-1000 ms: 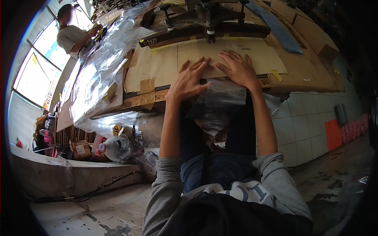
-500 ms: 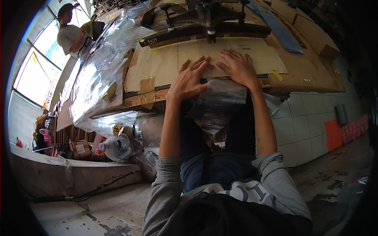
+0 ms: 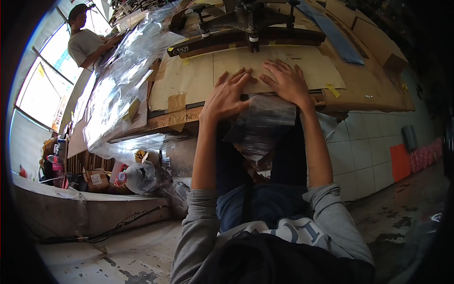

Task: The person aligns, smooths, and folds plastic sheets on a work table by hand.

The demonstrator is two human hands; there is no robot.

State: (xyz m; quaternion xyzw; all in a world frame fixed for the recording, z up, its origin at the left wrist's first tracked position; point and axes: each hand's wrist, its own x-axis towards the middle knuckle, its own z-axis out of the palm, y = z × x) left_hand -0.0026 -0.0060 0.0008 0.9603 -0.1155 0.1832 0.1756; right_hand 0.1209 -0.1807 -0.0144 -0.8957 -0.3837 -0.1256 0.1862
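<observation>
- Co-worker (image 3: pixel 85 46), upper left of the frame: arms lowered since the earlier frame, now reaching toward the crumpled plastic heap (image 3: pixel 125 61); what those hands hold, too small to tell. The wearer's own two hands: place unchanged.
- Left hand (image 3: pixel 228 94), upper centre: palm down, fingers extended and a little apart, gripping nothing visible; thumb at the film's left edge, whether pinching cannot be told.
- Right hand (image 3: pixel 286 84), just right of it: palm down, fingers spread, no grip seen.
- Clear film (image 3: pixel 269 116), one piece: between the hands at upper centre, hanging over the table's front edge above the lap; its far end hard to make out against the pale sheet (image 3: pixel 184 78).
- Dark bar (image 3: pixel 283 37), top centre, with knobbed frame (image 3: pixel 227 22): lies across the far part of the pale sheet, beyond the fingertips, apart from them.
- Fixings: brown tape (image 3: pixel 177 111) at the front edge, left of the hands; yellow tape (image 3: pixel 333 90) at the sheet's right end.
- Handling, by judgement: thin, slippery, apt to crease; light, even pressure from both palms would serve best.
- Alignment, by judgement: the thin line (image 3: pixel 213 66) and black marks (image 3: pixel 293 58) may help in squaring it.
- Cautions, by judgement: fingertips well short of the bar; the hanging end left slack, lest it drag the flat part askew.
</observation>
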